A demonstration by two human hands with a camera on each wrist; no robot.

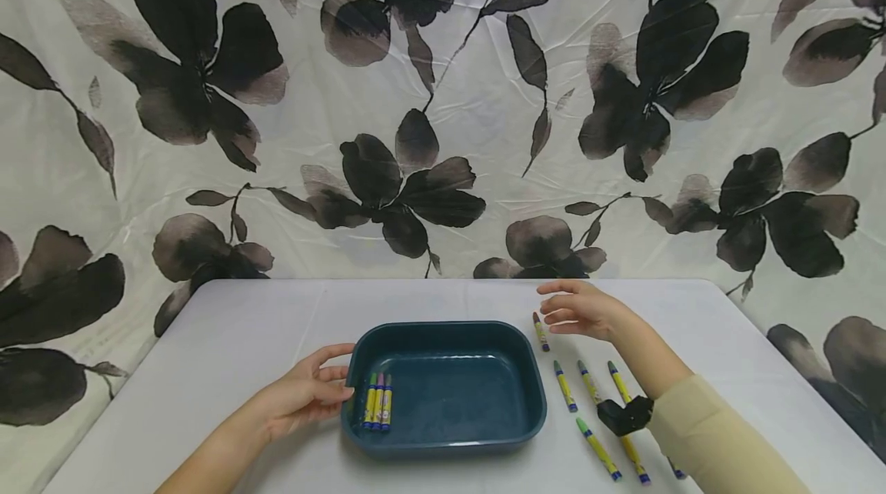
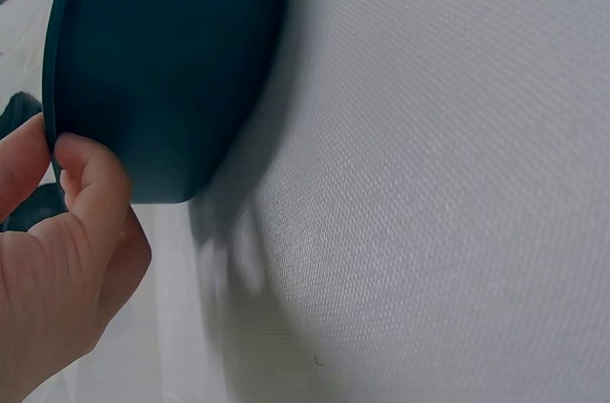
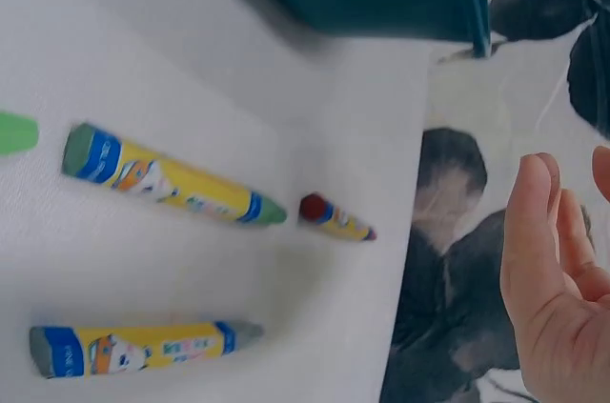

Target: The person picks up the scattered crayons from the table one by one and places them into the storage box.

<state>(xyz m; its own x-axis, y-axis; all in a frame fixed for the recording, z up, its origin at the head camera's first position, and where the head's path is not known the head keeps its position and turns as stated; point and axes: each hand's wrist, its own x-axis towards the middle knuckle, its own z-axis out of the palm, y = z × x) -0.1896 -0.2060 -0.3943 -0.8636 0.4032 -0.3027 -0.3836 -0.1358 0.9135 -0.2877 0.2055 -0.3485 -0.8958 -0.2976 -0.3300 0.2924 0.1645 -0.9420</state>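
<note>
Probably to steady it, the left hand [image 1: 304,392] pinches the teal tray [image 1: 464,402] by its rim, three crayons [image 1: 378,403] lying inside; the right hand [image 1: 583,309], fingers parted, hovers beside the tabletop's [image 1: 270,309] red-brown crayon [image 1: 541,334].

Dark teal tray [image 1: 457,402], blue-banded yellow crayons [image 3: 176,180], white table [image 1: 277,309], white backdrop [image 1: 484,140] with blackish-grey flowers [image 1: 371,171], cream sleeve [image 1: 720,436]
</note>
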